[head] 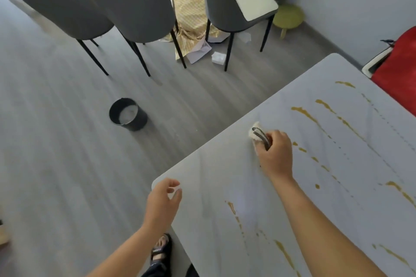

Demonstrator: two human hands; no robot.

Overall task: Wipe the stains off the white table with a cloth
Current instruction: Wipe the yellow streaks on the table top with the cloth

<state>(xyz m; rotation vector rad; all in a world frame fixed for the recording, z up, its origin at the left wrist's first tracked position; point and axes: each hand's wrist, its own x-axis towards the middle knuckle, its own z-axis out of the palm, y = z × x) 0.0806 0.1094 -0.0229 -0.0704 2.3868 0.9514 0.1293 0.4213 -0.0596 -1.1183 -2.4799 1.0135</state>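
Note:
The white table [225,164] fills the lower right and carries several yellow-brown stain streaks [308,117] across its right half and near its front. My right hand [278,155] presses a crumpled white cloth with a dark pattern [257,134] onto the table near its left edge, just left of the streaks. My left hand [163,200] hovers over the table's near left corner, fingers loosely curled with nothing in them.
Three grey chairs [135,7] stand on the grey floor beyond the table. A black bucket [128,113] sits on the floor to the left. Yellow fabric [191,13] and papers lie under the chairs. A red item [398,67] is at the table's far right. My sandalled foot [161,249] shows below.

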